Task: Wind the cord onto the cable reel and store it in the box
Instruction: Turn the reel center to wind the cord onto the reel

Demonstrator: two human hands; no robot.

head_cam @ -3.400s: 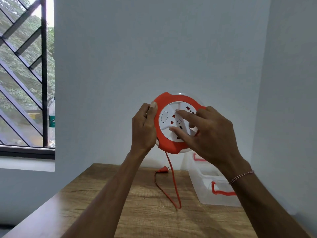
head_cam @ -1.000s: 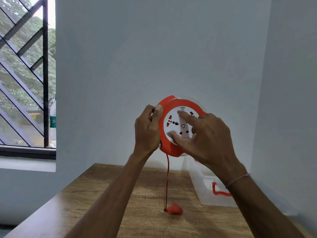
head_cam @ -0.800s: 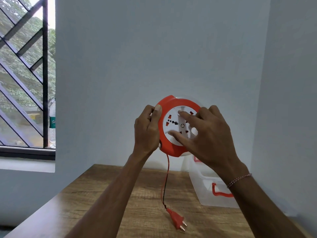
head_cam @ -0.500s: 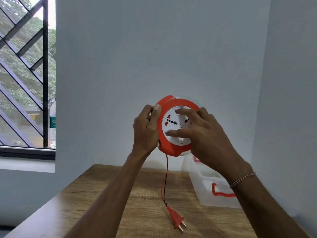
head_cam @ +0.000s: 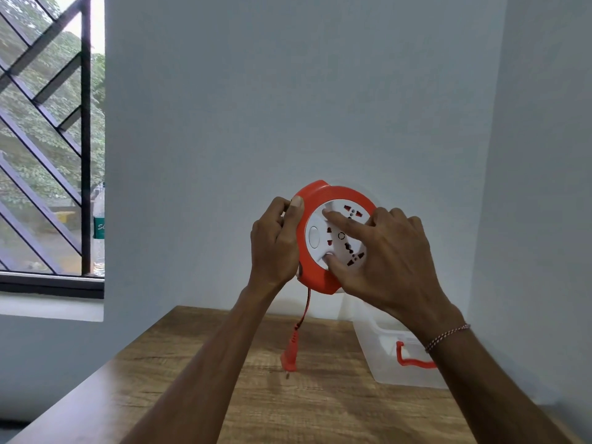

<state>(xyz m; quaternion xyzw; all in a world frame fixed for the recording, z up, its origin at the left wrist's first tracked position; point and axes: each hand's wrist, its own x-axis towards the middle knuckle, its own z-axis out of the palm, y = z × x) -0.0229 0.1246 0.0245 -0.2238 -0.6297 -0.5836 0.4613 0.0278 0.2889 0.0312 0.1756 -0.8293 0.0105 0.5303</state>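
Note:
I hold an orange cable reel (head_cam: 315, 277) with a white socket face upright in the air above the table. My left hand (head_cam: 275, 241) grips its left rim. My right hand (head_cam: 381, 254) lies on the white face, index finger and thumb pressed on it. A short length of orange cord (head_cam: 304, 310) hangs from the reel's bottom. The orange plug (head_cam: 289, 357) dangles at its end, just above the tabletop. A clear plastic box (head_cam: 378, 350) with orange handles stands on the table at the right, partly hidden by my right arm.
The wooden table (head_cam: 288, 411) stands against a grey wall, with a second wall close on the right. A barred window (head_cam: 48, 139) is at the left, with a plastic bottle (head_cam: 98, 225) on its sill.
The white face has turned under my right hand. The hanging cord is shorter, and the plug has risen from the tabletop and now hangs in the air.

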